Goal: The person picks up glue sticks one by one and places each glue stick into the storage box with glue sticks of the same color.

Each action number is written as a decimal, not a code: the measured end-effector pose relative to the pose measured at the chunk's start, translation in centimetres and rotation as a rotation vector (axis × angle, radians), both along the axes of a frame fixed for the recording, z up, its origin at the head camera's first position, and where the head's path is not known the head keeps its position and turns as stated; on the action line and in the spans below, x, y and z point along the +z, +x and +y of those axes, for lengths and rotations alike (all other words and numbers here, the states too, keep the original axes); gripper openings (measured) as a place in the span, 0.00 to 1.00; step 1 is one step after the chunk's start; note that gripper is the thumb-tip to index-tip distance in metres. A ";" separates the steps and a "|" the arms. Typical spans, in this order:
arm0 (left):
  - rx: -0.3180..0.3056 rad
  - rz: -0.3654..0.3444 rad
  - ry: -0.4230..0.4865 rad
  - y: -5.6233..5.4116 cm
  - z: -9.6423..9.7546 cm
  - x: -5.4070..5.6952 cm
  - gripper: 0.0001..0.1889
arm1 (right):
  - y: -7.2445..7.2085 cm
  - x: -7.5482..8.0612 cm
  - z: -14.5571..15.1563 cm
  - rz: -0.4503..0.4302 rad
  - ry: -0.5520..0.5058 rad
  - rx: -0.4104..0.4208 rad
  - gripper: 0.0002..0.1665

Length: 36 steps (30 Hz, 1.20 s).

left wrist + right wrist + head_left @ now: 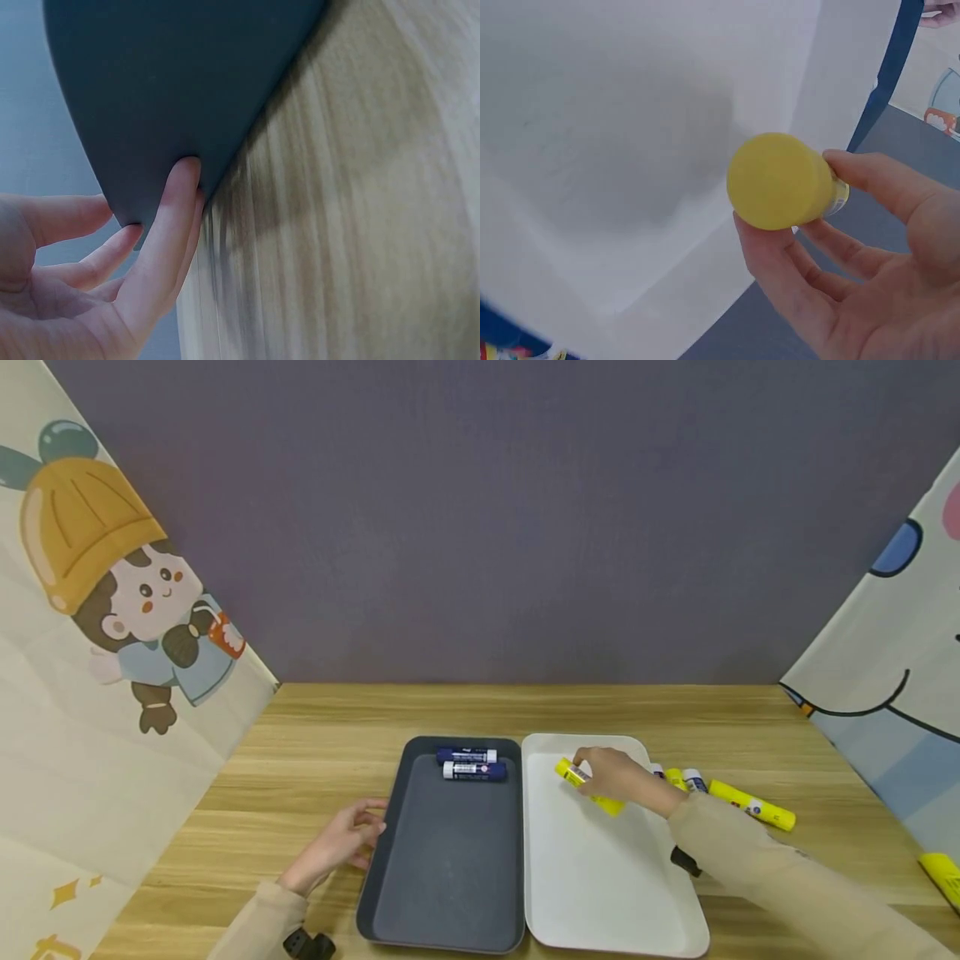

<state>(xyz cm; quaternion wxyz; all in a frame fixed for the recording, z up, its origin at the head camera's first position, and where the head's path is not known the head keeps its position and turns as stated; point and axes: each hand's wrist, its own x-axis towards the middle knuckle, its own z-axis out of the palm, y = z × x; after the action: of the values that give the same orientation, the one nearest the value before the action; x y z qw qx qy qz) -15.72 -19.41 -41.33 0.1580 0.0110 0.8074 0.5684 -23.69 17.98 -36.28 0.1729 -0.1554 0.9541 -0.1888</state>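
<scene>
My right hand [609, 772] pinches a yellow glue stick [772, 181] between thumb and fingers, above the white tray [592, 893]. The stick is tilted, and its round yellow end faces the right wrist camera. At the left, my left hand [347, 837] touches the outer side of the dark grey tray [450, 877]; in the left wrist view its fingers [180, 187] lie nearly straight against the wall. Two blue-and-white glue sticks lie side by side in the dark tray's far end, a farther one [467, 756] and a nearer one [474, 772].
Right of the white tray, on the wooden table [300, 735], lies a yellow glue stick [752, 805]. Beside it are more yellow and blue-white sticks [695, 780], partly behind my right arm. Another yellow object [941, 877] shows at the far right edge. A grey wall [525, 527] stands behind.
</scene>
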 end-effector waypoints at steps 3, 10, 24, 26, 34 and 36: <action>0.004 -0.004 0.004 -0.1 0.2 -0.1 0.22 | -0.5 -0.6 -0.2 0.002 -0.012 0.013 0.22; 0.009 -0.007 0.027 -0.5 0.7 -0.2 0.22 | -1.8 -1.7 -0.7 -0.024 0.001 -0.007 0.21; 0.030 -0.009 0.036 -1.2 1.8 -0.3 0.22 | -3.8 -3.1 -0.9 -0.052 0.021 -0.013 0.22; 0.036 -0.009 0.033 -1.3 1.9 -0.3 0.22 | -4.1 -3.1 -0.9 -0.048 0.019 -0.007 0.22; 0.061 -0.001 0.015 -1.7 2.6 -0.3 0.21 | -5.1 -3.4 -0.6 -0.052 0.013 0.003 0.22; 0.061 -0.004 0.021 -1.8 2.7 -0.3 0.22 | -5.3 -3.4 -0.5 -0.052 0.009 0.000 0.21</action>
<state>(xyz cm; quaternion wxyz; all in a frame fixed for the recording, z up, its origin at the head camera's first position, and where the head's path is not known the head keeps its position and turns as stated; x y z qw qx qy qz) -17.55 -16.76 -41.66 0.1422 -0.0132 0.8009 0.5815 -28.97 17.52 -39.66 0.1983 -0.1496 0.9501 -0.1885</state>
